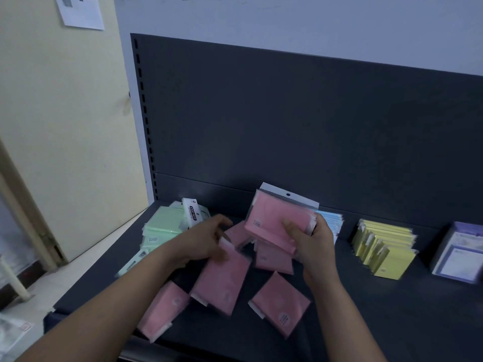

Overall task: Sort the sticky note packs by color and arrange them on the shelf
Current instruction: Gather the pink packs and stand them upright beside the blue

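First, shelf [392, 322]: a dark grey board with a back panel [287, 113] of the same colour; all the sticky note packs lie on it.
Loose pink packs [281, 303]: spread flat in the middle and front of the shelf at different angles; one is at the front edge.
Green packs [159, 231]: an untidy pile at the left end, partly behind the left forearm.
Yellow packs [386, 246]: a neat row leaning one on another, to the right of the middle.
Purple packs [460, 257]: at the right edge of the view, just beside the yellow ones.
Pink stack [271, 226]: several packs together, lifted above the loose ones and tilted.
Right hand [313, 246]: grips the pink stack, thumb on the front.
Left hand [203, 239]: blurred; its curled fingers pinch the upper end of a single pink pack [222, 280].
Blue packs [330, 222]: a small group near the back panel, mostly hidden behind the right hand.
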`<state>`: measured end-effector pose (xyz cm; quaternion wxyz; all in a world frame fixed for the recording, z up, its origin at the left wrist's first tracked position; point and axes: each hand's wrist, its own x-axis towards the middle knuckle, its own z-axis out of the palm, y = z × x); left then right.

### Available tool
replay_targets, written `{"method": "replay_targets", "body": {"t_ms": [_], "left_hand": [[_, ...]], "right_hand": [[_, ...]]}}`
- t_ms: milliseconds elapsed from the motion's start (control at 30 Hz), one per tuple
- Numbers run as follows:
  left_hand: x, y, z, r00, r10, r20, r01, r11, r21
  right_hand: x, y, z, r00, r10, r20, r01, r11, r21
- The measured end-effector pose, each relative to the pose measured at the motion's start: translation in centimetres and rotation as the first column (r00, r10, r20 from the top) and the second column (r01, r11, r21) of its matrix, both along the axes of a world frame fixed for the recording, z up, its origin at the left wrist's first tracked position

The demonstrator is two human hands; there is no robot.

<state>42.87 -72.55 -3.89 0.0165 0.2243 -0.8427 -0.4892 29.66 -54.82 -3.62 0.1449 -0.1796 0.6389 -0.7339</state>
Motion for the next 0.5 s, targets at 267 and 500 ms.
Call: {"method": "replay_targets", "body": {"t_ms": [267, 500], "left_hand": [[-0.6, -0.1, 1.1, 0.962, 0.246, -0.119, -0.209, 0.943, 0.261], [-1.1, -0.3, 4.9, 0.907, 0.317, -0.275, -0.245, 0.932, 0.268]], "right_hand": [[0.8, 1.7, 1.8, 0.964, 0.256, 0.067, -0.248, 0.962, -0.109], [1.2, 2.3, 2.1, 0.808, 0.578, 0.115, -0.587, 0.805, 0.087]]}}
